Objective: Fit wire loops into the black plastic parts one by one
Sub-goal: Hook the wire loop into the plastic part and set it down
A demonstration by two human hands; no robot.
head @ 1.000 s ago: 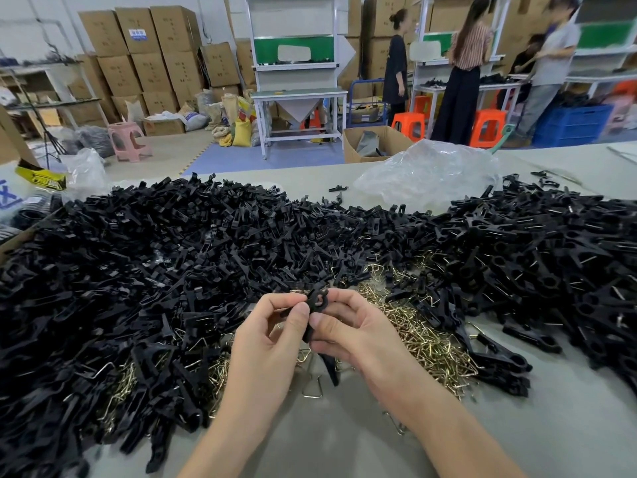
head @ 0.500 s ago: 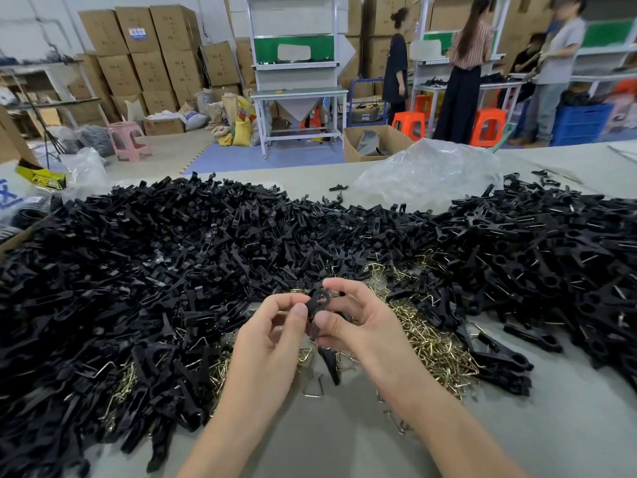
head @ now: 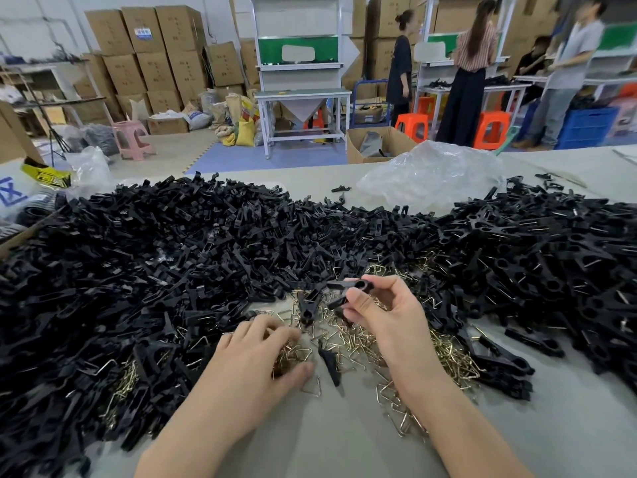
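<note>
**Head view: right hand holds one black part over the heap of loops**

Stacked cardboard boxes [head: 155,39] fill the back of a workshop. In front of them stands a white-framed workbench [head: 300,94]. Several people [head: 463,81] stand at benches on the right, with orange stools [head: 412,124] and a blue crate [head: 586,127] near them.

A pale grey counter [head: 344,443] runs across the whole view. It is bare only along its near edge and in a strip at the far edge. Black plastic parts [head: 138,270] cover most of it in one deep drift, from the left edge across the middle to the right edge. They are long, flat, matte clip pieces lying at every angle, and some on the right side carry a glint of wire. A crumpled clear plastic bag [head: 431,174] lies behind the drift, towards the far edge.

At mid-counter, ringed by the black pieces, is a tangle of brass-coloured wire loops [head: 362,339], each bent to a rough triangle. A few strays lie towards the near edge.

The left hand [head: 255,353] lies palm down on the loops with its fingers and thumb bent over a small cluster. I cannot tell whether it grips any of them. The right hand [head: 389,315] is raised just above the heap. Its thumb and forefinger pinch one black plastic part [head: 351,291], which has a round eye at one end and two arms splayed leftward.
</note>
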